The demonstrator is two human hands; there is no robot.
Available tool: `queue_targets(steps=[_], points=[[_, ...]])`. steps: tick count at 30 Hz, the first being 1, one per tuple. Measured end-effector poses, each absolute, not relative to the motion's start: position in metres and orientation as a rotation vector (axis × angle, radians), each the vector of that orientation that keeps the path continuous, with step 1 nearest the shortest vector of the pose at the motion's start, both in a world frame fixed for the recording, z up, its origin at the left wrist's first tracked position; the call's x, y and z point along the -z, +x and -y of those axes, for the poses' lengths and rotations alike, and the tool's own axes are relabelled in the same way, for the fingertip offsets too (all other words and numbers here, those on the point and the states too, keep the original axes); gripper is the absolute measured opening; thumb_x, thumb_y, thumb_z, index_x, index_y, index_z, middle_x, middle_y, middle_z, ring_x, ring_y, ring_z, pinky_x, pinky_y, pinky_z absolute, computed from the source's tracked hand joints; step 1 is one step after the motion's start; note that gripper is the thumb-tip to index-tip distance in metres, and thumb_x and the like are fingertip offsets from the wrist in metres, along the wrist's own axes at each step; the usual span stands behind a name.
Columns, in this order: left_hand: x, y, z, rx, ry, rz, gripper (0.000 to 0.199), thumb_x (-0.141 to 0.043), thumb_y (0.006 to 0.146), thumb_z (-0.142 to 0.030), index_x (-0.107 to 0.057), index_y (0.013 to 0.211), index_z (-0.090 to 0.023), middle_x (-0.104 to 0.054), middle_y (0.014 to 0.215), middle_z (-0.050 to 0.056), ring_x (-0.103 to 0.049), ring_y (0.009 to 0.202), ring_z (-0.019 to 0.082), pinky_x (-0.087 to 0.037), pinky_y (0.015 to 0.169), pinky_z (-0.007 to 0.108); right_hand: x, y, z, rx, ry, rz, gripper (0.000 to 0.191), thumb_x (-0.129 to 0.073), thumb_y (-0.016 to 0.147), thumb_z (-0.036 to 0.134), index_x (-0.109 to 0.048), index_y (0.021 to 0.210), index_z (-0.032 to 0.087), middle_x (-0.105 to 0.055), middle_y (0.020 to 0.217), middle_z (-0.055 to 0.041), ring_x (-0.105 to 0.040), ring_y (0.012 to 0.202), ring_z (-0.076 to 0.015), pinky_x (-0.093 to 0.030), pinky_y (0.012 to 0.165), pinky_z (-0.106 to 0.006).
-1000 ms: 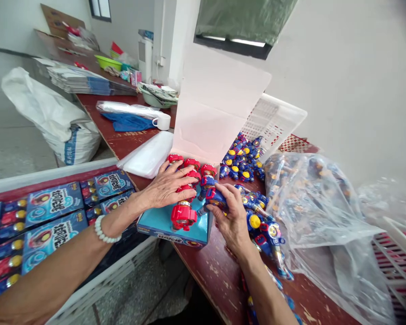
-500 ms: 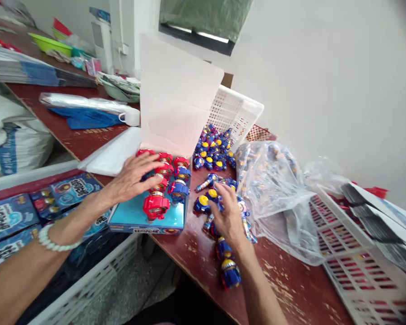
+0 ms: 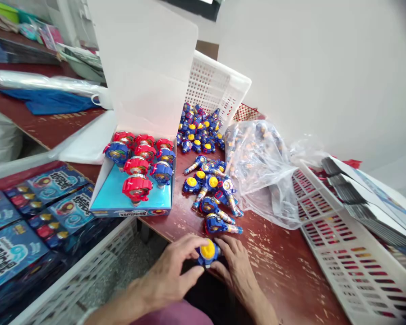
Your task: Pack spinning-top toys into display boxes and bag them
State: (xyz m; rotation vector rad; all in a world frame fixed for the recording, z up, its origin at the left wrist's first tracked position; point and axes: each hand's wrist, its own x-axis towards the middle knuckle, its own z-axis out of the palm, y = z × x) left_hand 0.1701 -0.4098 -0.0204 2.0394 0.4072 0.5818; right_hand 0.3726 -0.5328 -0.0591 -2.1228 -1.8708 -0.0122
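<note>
A blue toy with a yellow knob (image 3: pixel 208 252) is at the table's front edge, between both hands. My left hand (image 3: pixel 176 268) grips it from the left with thumb and fingers. From the right, my right hand (image 3: pixel 233 266) closes its fingers on the same toy. Just beyond lie several blue toys with sticker-wrapped handles (image 3: pixel 219 223), loosely grouped. To the left, an open box with a blue insert (image 3: pixel 111 194) holds several red spinning-top toys (image 3: pixel 137 187) and a few blue ones (image 3: pixel 161 172); its white lid stands upright.
A white basket (image 3: pixel 219 81) spills blue toys behind. Right of them lies a clear plastic bag (image 3: pixel 257 167), then a white crate (image 3: pixel 355 253) with stacked cards (image 3: pixel 368 198). At the left, a crate holds packed boxes (image 3: pixel 13 253). A white mug (image 3: pixel 103 98) stands behind.
Both hands have moved down to the table's front edge and now hold a blue toy there. My left hand has left the box, where a blue top shows at its back left. The view has shifted.
</note>
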Motion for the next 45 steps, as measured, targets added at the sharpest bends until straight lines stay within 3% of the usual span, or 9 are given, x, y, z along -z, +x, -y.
queue_targets(steps=[3,7,11,16,20,23,27,32,45], points=[[0.046,0.199,0.423,-0.539,2.280,-0.368,0.059,-0.048,0.076,-0.002,-0.046,0.131,-0.024,-0.040,0.145,0.006,-0.044,0.127,0.024,-0.037,0.110,0.042,0.076,0.376,0.533,0.161,-2.109,1.760,0.038,-0.052,0.091,0.044,-0.053,0.124,0.025,-0.061,0.114,-0.0084,-0.055,0.095,-0.0258,-0.047,0.081,-0.044],[0.061,0.207,0.419,-0.491,2.412,-0.320,0.073,-0.050,0.073,-0.004,-0.035,0.140,-0.027,-0.032,0.150,0.006,-0.037,0.132,0.027,-0.032,0.112,0.050,0.066,0.376,0.535,-0.053,-2.076,1.663,0.028,-0.054,0.091,0.039,-0.058,0.115,0.025,-0.063,0.107,-0.0063,-0.057,0.090,-0.0231,-0.047,0.079,-0.040],[0.050,0.191,0.404,-0.596,2.276,-0.207,0.063,-0.067,0.072,-0.015,-0.048,0.130,-0.031,-0.048,0.136,0.007,-0.047,0.119,0.029,-0.040,0.104,0.049,0.037,0.360,0.532,-0.560,-1.923,1.518,0.029,-0.057,0.088,0.042,-0.059,0.111,0.025,-0.064,0.104,-0.0051,-0.059,0.093,-0.0229,-0.049,0.083,-0.038],[0.024,0.175,0.403,-0.901,1.748,-0.215,0.061,-0.081,0.062,-0.050,-0.058,0.113,-0.028,-0.063,0.100,0.006,-0.061,0.088,0.022,-0.052,0.080,0.034,0.012,0.324,0.518,-1.050,-1.563,1.298,0.033,-0.050,0.089,0.053,-0.060,0.105,0.026,-0.064,0.094,-0.0022,-0.062,0.088,-0.0214,-0.052,0.080,-0.033],[0.002,0.149,0.405,-1.083,1.594,-0.368,0.048,-0.077,0.065,-0.055,-0.063,0.103,-0.029,-0.064,0.092,0.005,-0.061,0.084,0.022,-0.052,0.073,0.035,0.009,0.313,0.503,-0.740,-1.553,1.510,0.032,-0.044,0.092,0.052,-0.061,0.103,0.028,-0.064,0.097,-0.0035,-0.063,0.091,-0.0219,-0.053,0.079,-0.032],[-0.021,0.111,0.390,-1.280,1.549,-0.502,0.028,-0.076,0.074,-0.033,-0.062,0.099,-0.031,-0.063,0.092,0.003,-0.063,0.085,0.021,-0.055,0.074,0.037,0.020,0.332,0.493,-0.167,-1.705,1.636,0.029,-0.053,0.090,0.043,-0.056,0.114,0.027,-0.060,0.113,-0.0063,-0.059,0.105,-0.0235,-0.051,0.087,-0.035],[-0.047,0.061,0.339,-1.661,1.513,-0.755,0.029,-0.073,0.070,-0.013,-0.058,0.090,-0.027,-0.060,0.096,-0.001,-0.065,0.077,0.018,-0.056,0.074,0.038,0.045,0.370,0.482,0.375,-1.983,1.665,0.049,-0.050,0.088,0.052,-0.051,0.126,0.021,-0.055,0.121,-0.0142,-0.055,0.105,-0.0320,-0.048,0.086,-0.050],[-0.044,0.050,0.265,-1.751,1.553,-0.995,0.029,-0.078,0.064,-0.024,-0.060,0.087,-0.022,-0.061,0.088,-0.001,-0.063,0.074,0.017,-0.053,0.067,0.030,0.070,0.397,0.474,0.416,-2.195,1.819,0.045,-0.045,0.091,0.052,-0.052,0.126,0.025,-0.062,0.116,-0.0112,-0.063,0.096,-0.0312,-0.054,0.068,-0.046],[-0.027,0.065,0.226,-1.525,1.883,-0.955,0.021,-0.071,0.063,-0.024,-0.061,0.081,-0.017,-0.060,0.087,0.001,-0.058,0.084,0.018,-0.046,0.080,0.031,0.071,0.401,0.467,0.144,-2.041,1.580,0.047,-0.050,0.081,0.060,-0.056,0.105,0.020,-0.067,0.107,-0.0152,-0.066,0.095,-0.0353,-0.055,0.072,-0.047]])
